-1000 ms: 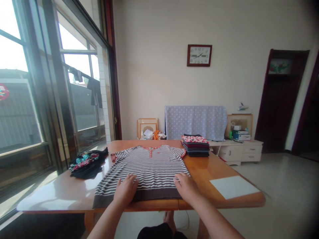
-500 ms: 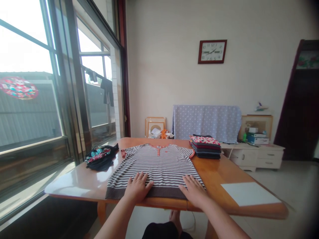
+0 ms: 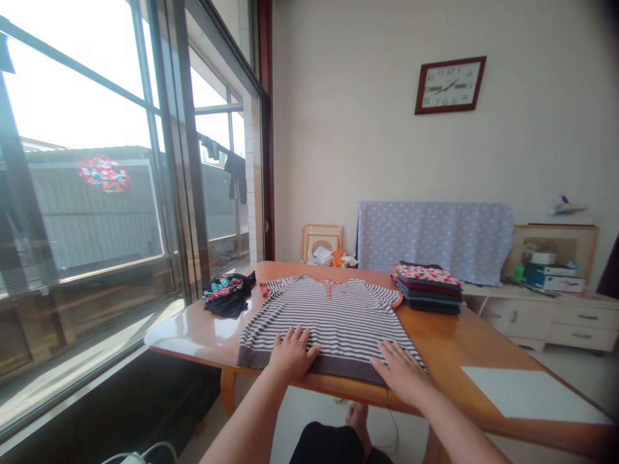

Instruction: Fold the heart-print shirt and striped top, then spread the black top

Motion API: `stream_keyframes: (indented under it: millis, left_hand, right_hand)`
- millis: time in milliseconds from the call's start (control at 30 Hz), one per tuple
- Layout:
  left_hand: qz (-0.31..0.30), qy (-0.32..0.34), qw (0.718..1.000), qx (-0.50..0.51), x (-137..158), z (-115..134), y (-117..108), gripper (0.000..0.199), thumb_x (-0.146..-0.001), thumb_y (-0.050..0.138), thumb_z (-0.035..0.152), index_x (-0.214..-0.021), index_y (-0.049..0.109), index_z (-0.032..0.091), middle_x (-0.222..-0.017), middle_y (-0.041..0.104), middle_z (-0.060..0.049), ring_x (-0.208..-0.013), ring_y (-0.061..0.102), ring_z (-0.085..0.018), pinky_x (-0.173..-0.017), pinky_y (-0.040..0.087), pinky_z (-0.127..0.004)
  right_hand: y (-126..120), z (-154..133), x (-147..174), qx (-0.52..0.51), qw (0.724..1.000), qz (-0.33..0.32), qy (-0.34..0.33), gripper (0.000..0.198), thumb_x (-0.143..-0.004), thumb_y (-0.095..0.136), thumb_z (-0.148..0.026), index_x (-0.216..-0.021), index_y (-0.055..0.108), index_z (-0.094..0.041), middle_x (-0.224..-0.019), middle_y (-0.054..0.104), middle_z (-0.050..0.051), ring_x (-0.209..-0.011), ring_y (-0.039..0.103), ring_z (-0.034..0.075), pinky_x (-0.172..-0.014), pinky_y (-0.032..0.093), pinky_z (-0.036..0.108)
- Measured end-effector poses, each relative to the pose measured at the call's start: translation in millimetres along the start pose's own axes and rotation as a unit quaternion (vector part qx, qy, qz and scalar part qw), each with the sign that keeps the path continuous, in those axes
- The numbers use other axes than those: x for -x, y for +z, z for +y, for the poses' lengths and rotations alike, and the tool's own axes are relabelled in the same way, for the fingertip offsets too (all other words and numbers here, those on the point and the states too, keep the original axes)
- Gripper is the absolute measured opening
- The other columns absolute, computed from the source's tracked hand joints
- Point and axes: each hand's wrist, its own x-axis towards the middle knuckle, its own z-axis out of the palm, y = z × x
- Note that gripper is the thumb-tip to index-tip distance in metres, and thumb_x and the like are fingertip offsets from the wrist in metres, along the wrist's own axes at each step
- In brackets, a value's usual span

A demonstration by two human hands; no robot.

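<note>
A striped short-sleeved shirt (image 3: 333,319) with orange trim at the collar and sleeves lies spread flat on the wooden table (image 3: 449,348). Its collar points away from me and its dark hem runs along the near table edge. My left hand (image 3: 293,354) rests flat on the lower left part of the shirt, fingers spread. On the lower right part, near the hem, my right hand (image 3: 400,370) lies flat with its fingers stretched out. Neither hand grips the cloth.
A stack of folded clothes (image 3: 428,290) stands at the back right of the table. Dark patterned clothing (image 3: 227,295) lies bunched at the back left. A white sheet (image 3: 532,393) is at the right. Large windows (image 3: 111,212) line the left side.
The view has turned to the left and tilted, so the scene sits further right. Both hands stay flat on the shirt, which looks unchanged.
</note>
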Motion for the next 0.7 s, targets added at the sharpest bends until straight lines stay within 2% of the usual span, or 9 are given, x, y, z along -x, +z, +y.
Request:
stream_keyframes:
  millis: [700]
  left_hand:
    - [0.004,0.004,1.0,0.014,1.8,1.1,-2.8,0.095,-0.086,0.021,0.084,-0.157,0.037,0.023,-0.167,0.023,-0.012,-0.154,0.014,-0.038,-0.12,0.009,-0.065]
  right_hand:
    - [-8.3,-5.1,5.8,0.001,1.0,-0.011,-0.001,0.082,-0.095,0.022,-0.07,-0.159,0.031,-0.02,-0.167,0.023,0.005,-0.155,0.015,0.03,-0.125,0.012,0.048]
